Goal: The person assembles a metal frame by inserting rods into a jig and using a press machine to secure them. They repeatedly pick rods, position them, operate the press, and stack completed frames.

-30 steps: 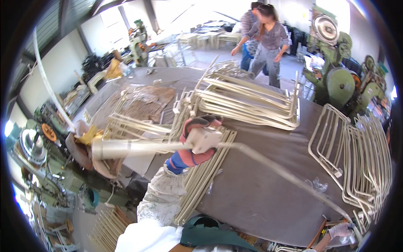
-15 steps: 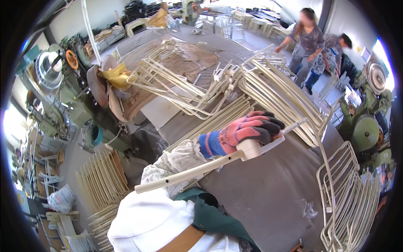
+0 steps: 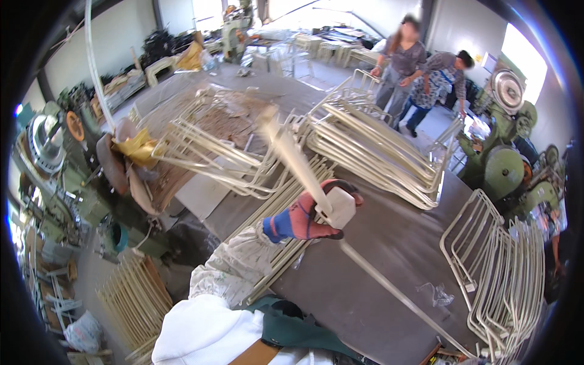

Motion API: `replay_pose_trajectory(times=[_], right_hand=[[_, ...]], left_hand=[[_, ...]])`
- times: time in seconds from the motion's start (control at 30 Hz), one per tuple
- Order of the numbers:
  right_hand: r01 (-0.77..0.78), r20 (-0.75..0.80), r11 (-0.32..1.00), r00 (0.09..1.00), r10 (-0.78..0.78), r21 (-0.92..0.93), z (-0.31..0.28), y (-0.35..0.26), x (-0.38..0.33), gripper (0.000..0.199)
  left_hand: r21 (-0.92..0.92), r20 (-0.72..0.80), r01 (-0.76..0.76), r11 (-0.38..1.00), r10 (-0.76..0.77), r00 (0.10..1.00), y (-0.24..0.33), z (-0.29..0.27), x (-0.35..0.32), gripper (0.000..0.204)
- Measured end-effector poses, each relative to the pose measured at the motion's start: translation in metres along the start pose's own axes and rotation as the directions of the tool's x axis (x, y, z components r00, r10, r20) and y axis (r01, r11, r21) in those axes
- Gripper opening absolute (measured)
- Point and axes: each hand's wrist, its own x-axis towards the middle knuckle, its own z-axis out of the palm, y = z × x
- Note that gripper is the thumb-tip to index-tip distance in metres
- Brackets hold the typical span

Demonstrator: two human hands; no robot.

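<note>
One cream tube frame (image 3: 338, 207) in gloved left hand (image 3: 304, 214), curled snugly around its blocky bracket (image 3: 343, 211); right hand out of view, grip unknown. Likely stiff, light, slightly slippery; best held there. Beneath: straight tubes (image 3: 283, 261). Beyond: stacked bent frames (image 3: 371, 157).
</note>
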Motion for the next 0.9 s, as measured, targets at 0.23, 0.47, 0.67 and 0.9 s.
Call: replay_pose_trajectory(times=[0.23, 0.47, 0.67, 0.9], right_hand=[[0.087, 0.103, 0.996, 0.991, -0.084, -0.030, 0.001, 0.040, 0.000, 0.046], [0.295, 0.266, 0.892, 0.880, -0.393, 0.343, 0.087, 0.062, -0.049, 0.041], [0.344, 0.429, 0.934, 0.832, -0.351, 0.098, 0.128, 0.046, -0.064, 0.043], [0.084, 0.404, 0.898, 0.872, -0.276, 0.432, 0.148, -0.091, -0.023, 0.035]], left_hand=[[-0.295, -0.041, 0.144, 0.945, -0.163, 0.986, -0.036, -0.012, -0.012, 0.067], [-0.352, -0.226, 0.276, 0.894, -0.367, 0.902, -0.115, 0.001, -0.053, 0.057], [-0.532, -0.100, 0.277, 0.800, -0.384, 0.918, -0.078, 0.009, -0.009, 0.046], [-0.104, -0.091, 0.151, 0.983, -0.160, 0.983, 0.015, 0.006, 0.094, 0.043]])
